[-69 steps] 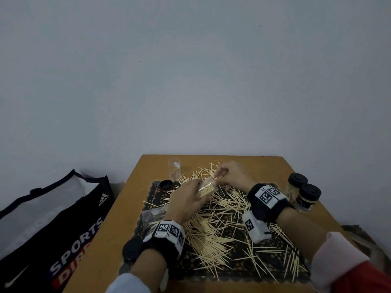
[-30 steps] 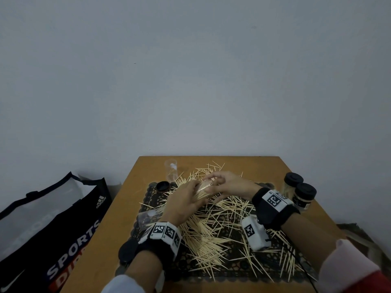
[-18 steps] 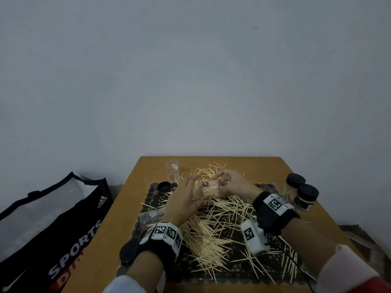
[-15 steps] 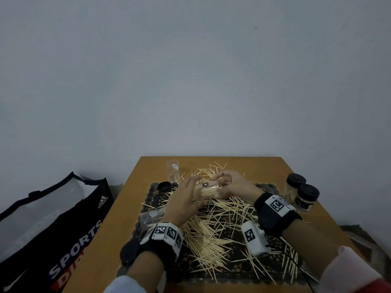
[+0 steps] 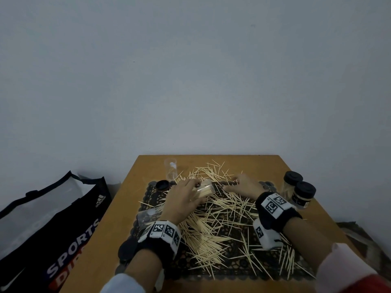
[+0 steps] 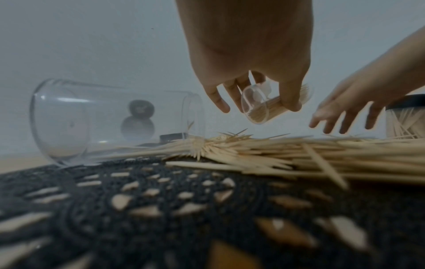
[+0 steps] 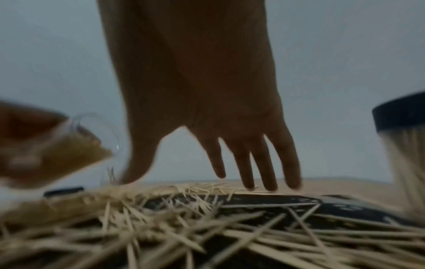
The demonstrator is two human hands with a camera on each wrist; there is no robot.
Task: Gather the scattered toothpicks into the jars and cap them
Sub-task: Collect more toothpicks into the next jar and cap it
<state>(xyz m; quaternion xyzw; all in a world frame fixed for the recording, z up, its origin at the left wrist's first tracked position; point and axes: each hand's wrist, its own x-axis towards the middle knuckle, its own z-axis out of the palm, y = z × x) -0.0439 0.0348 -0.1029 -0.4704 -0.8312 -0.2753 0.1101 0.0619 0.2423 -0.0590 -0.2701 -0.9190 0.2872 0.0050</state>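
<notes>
Above the black lace mat (image 5: 222, 259), the left hand (image 5: 182, 201) grips a small clear jar (image 5: 204, 190), fingers and thumb curled round its wall. That jar lies tilted on its side in the air, packed with toothpicks whose tips poke out of its mouth; in the left wrist view its round base (image 6: 254, 107) faces the camera. Just right of it over the mat, the right hand (image 5: 246, 187) reaches down with fingers straight and spread, holding nothing; its fingertips (image 7: 271, 185) look to be touching the loose toothpicks (image 5: 213, 227) at the mat's far edge, though the blur in the right wrist view leaves that unsure. Scattered toothpicks cover most of the mat, thickest near its middle and thinner past its far edge on the wooden table (image 5: 330, 235). At the mat's left edge an empty clear jar (image 6: 110, 120) lies on its side. Beyond the mat's far left corner stands another empty jar (image 5: 170, 171), with a black cap (image 5: 161, 185) lying beside it. Off the mat's right side stand two capped jars (image 5: 301, 196) holding toothpicks, touching each other. Left of the table, well away from the mat, sits a black sports bag (image 5: 53, 227)
</notes>
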